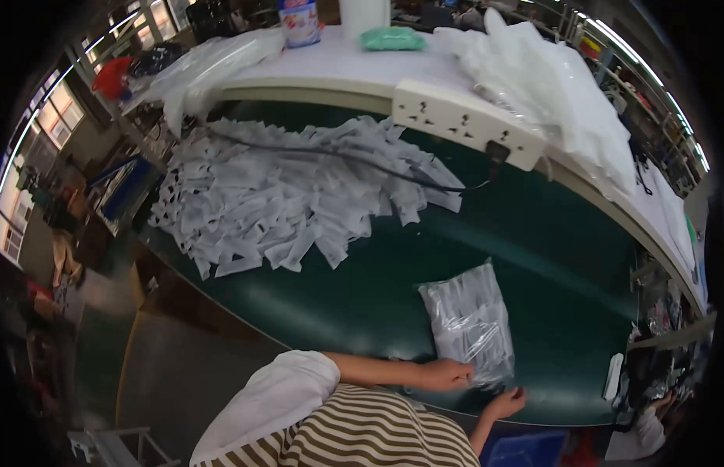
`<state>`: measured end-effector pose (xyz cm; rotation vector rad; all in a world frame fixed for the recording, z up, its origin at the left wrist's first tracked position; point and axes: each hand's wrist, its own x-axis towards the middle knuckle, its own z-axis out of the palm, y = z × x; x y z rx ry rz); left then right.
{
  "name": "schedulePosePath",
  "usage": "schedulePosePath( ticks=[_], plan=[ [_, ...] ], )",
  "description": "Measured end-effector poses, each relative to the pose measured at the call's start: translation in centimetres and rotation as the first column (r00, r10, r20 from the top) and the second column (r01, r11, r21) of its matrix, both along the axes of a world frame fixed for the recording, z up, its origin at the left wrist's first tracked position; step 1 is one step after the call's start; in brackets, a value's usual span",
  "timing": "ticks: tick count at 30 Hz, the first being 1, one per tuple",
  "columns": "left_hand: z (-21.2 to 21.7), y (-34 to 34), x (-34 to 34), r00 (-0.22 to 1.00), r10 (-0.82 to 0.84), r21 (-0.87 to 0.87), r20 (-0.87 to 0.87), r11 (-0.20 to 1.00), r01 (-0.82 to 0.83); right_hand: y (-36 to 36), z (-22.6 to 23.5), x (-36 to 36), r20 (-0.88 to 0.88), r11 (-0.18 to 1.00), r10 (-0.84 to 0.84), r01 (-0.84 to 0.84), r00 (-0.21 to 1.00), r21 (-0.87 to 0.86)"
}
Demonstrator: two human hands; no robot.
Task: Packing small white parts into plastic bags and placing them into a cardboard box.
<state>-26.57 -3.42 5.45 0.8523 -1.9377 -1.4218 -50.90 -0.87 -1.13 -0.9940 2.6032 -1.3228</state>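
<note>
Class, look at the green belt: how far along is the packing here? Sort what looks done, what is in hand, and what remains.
Done: one clear bag looks filled with grey-white pieces. In hand: the left hand grips its near end, while the right hand rests open beside it. Left: a large loose pile of flat white packets farther up the green belt.

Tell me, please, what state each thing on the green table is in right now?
Clear plastic bag: filled, lying flat, lower end held.
Left hand: closed in a grip on the bag's lower edge.
Right hand: fingers curled at the bag's lower corner; grip unclear.
White packets: loose in a spread heap.
Power strip: one black plug inserted.
</note>
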Motion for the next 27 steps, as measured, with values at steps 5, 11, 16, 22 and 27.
schedulePosePath(
  ticks=[5, 11, 16, 22, 27],
  plan=[
    [-3.0, 1.3, 9.2, 0.969, 0.246, -0.011, 0.028, 0.969, -0.246, -4.0, 8.3, 12.1, -0.131, 0.822, 0.503, -0.52, 0.854, -0.233],
    [-4.4, 5.1, 22.3, 0.82, 0.554, -0.011, 0.144, 0.829, -0.559, -10.1, 8.1, 34.6, -0.155, 0.113, 0.979, -0.983, 0.135, -0.147],
    [-4.4, 7.2, 29.8, 0.672, 0.715, -0.002, 0.195, 0.685, -0.728, -13.5, 5.0, 47.3, -0.267, -0.174, 0.948, -0.985, -0.171, 0.013],
    [-5.9, 8.7, 34.8, 0.63, 0.741, -0.079, 0.233, 0.66, -0.747, -16.6, 0.0, 52.9, -0.19, -0.176, 0.952, -0.936, -0.242, 0.306],
    [-0.4, 6.3, 38.3, 0.468, 0.883, -0.646, 0.033, 0.376, -0.664, -12.1, -0.5, 48.8, -0.143, -0.153, 0.972, -0.964, -0.186, 0.216]
  ],
)
